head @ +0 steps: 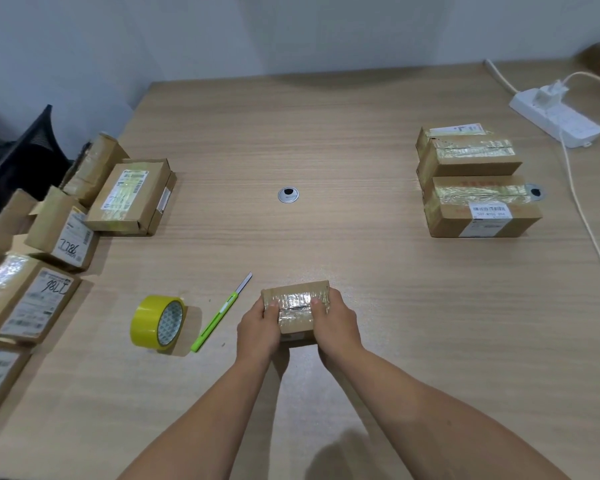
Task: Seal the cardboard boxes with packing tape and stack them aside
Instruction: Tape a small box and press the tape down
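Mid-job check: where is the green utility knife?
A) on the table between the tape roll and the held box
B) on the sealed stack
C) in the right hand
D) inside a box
A: the knife lies on the table, between the tape roll and the small box.

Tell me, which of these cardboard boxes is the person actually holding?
The small taped box nearest the person: the left hand and right hand grip its ends, thumbs on top. The left pile and the right stack sit untouched.

Your tape roll (145,320) is yellow, your utility knife (216,317) lime green, the small box (297,308) brown, the power strip (559,120) white, the surface (326,150) pale wood-grain.
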`<state>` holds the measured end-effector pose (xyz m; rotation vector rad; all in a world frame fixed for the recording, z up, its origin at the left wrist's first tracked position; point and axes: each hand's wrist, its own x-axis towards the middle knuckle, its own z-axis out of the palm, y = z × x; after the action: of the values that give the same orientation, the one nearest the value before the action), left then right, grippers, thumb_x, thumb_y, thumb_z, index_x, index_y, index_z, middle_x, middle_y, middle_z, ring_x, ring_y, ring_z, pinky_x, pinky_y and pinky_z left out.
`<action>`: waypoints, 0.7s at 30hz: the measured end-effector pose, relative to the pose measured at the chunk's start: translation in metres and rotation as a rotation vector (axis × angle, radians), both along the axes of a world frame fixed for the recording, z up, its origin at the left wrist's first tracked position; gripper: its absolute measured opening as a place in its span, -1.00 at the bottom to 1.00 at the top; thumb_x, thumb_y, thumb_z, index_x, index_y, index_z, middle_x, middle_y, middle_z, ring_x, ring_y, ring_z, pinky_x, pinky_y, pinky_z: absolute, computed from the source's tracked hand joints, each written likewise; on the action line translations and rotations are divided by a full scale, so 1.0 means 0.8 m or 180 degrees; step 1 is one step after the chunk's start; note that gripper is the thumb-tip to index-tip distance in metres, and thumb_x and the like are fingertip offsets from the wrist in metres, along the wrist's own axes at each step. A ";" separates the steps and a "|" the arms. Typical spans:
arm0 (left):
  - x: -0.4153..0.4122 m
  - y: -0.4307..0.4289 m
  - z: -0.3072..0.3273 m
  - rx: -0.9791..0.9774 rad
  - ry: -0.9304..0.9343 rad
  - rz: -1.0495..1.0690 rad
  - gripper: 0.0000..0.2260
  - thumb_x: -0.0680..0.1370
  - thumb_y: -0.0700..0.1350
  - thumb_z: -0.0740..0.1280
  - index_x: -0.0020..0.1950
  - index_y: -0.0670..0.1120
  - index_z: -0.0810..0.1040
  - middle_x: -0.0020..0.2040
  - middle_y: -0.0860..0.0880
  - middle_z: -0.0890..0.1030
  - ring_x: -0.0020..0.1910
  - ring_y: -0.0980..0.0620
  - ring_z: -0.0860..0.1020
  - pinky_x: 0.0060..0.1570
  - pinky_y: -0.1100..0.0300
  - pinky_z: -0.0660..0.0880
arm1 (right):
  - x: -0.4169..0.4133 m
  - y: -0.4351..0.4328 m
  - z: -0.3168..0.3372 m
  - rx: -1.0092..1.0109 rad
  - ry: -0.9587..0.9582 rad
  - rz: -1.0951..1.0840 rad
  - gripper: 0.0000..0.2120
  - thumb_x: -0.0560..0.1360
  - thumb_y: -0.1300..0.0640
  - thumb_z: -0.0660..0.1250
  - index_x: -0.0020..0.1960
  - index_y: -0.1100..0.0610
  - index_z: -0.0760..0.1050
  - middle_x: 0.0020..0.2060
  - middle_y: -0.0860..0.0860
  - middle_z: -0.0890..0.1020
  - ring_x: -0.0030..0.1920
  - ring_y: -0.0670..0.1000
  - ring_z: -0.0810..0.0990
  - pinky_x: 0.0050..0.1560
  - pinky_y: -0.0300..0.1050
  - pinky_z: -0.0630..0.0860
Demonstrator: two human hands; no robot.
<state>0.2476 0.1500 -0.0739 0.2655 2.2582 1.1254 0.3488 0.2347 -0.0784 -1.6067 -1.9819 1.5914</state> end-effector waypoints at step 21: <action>-0.014 0.013 0.014 -0.0512 0.0168 -0.0155 -0.70 0.66 0.02 0.20 -0.05 -0.21 0.51 -0.12 -0.09 0.55 -0.04 -0.13 0.51 -0.08 0.02 0.39 | -0.017 0.010 0.011 -0.0110 -0.0328 -0.0080 -0.72 0.64 -0.13 0.19 0.15 0.06 0.30 0.01 0.07 0.57 -0.01 0.14 0.60 0.10 0.17 0.57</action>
<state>0.2365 0.1602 -0.0627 0.2864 2.3602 0.9159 0.3352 0.2429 -0.0695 -1.7530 -1.9851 1.5725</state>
